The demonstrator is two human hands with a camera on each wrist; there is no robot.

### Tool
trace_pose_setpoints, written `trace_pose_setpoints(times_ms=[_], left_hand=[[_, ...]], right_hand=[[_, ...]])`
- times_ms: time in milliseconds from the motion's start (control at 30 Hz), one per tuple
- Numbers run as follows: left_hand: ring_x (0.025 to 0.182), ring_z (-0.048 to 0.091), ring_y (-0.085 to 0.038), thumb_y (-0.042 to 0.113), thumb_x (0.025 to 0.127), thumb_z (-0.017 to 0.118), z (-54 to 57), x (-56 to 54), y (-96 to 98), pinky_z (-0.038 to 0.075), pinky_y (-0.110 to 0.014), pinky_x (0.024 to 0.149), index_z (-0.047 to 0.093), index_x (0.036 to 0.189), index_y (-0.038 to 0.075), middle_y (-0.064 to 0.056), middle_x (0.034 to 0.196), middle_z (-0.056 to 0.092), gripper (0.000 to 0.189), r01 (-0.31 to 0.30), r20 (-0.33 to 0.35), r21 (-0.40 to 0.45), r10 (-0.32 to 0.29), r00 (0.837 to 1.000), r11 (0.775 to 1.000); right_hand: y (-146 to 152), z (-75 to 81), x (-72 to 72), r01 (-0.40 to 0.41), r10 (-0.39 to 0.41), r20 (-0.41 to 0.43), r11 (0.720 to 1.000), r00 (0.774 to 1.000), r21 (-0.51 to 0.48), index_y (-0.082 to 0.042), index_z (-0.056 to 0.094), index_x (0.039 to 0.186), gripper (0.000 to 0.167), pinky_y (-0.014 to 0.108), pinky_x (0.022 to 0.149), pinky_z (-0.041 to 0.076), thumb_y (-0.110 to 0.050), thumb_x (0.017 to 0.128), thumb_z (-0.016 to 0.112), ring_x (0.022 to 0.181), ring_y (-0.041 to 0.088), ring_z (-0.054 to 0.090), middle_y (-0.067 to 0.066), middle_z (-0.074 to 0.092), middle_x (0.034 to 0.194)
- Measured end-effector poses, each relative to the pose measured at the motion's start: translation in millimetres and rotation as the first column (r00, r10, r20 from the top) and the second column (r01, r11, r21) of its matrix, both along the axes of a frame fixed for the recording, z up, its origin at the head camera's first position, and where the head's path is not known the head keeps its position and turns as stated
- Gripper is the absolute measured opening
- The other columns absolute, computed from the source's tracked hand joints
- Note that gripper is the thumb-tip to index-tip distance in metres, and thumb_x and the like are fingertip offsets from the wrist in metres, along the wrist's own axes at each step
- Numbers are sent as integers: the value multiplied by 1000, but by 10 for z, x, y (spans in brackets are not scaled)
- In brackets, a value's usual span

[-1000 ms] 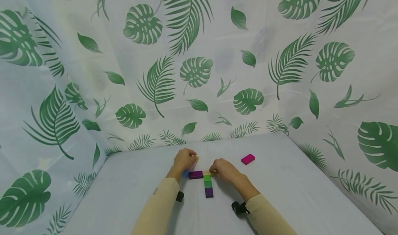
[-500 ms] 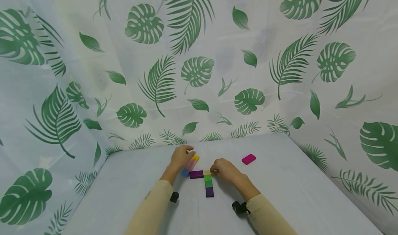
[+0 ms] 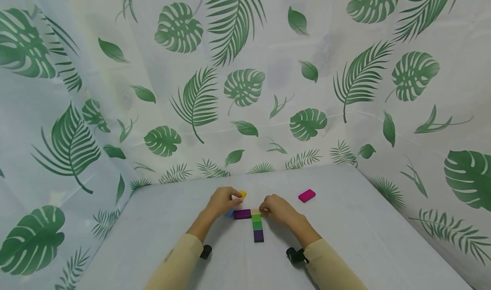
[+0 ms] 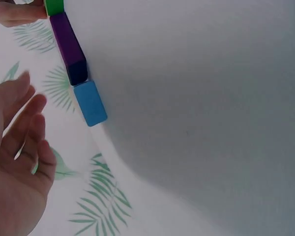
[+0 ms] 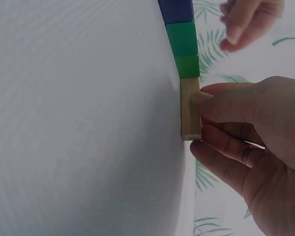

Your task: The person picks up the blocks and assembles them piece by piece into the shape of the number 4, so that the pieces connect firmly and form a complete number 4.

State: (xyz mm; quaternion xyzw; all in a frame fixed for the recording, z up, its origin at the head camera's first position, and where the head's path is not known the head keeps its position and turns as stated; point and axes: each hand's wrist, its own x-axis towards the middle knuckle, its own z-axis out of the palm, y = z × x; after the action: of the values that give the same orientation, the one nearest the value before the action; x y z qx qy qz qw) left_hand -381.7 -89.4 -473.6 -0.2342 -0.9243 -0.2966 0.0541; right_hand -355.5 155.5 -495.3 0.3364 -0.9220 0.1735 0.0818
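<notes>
In the head view my left hand hovers over the left part of a row of wooden blocks. Its fingers are relaxed and hold nothing, as the left wrist view confirms. Under and beside it are a light blue block and a yellow block. A purple block lies just right of the blue one. My right hand pinches a plain wood block between thumb and fingers. From that block's end, green blocks and a dark purple block run toward me.
A magenta block lies apart on the white-covered table, behind and right of my right hand. A leaf-printed cloth hangs around the back and sides.
My left hand has let go near the yellow block and drawn back to the left, briefly uncovering a pink block it now hides. The right hand stays on the plain wood block.
</notes>
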Motion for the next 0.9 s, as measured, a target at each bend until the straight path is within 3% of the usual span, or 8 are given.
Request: trace_pose_setpoints(times_ms=[167, 367, 533, 900], left_hand=[[73, 52, -11, 18, 93, 80, 5, 70, -47, 43, -24, 61, 82, 107, 10, 1, 94, 73, 16, 72, 110, -40, -67, 992, 997], [81, 53, -12, 17, 93, 79, -34, 90, -39, 44, -26, 72, 84, 104, 15, 4, 96, 72, 12, 109, 149, -91, -95, 984, 990], [83, 55, -11, 17, 93, 80, -70, 105, -16, 46, -29, 76, 84, 101, 15, 8, 87, 72, 9, 117, 169, -115, -97, 981, 986], [86, 58, -5, 18, 92, 81, -126, 91, 14, 51, -31, 84, 85, 96, 18, 6, 98, 78, 6, 119, 138, -159, -97, 986, 980]], right_hand=[[-3, 24, 14, -19, 19, -4, 1000, 1000, 2, -9, 74, 78, 22, 34, 73, 50, 9, 88, 70, 73, 11, 50, -2, 66, 77], [3, 47, 45, 4, -4, 12, 1000, 1000, -3, -9, 77, 84, 18, 38, 80, 54, 7, 90, 71, 79, 11, 56, -1, 70, 85], [0, 42, 49, 1, -1, 30, 1000, 1000, -19, -6, 80, 88, 17, 39, 81, 56, 8, 89, 70, 81, 13, 60, 3, 73, 89], [-5, 45, 13, -28, 28, 14, 1000, 1000, -14, -8, 74, 79, 20, 29, 70, 47, 10, 87, 70, 72, 9, 47, -2, 65, 76]])
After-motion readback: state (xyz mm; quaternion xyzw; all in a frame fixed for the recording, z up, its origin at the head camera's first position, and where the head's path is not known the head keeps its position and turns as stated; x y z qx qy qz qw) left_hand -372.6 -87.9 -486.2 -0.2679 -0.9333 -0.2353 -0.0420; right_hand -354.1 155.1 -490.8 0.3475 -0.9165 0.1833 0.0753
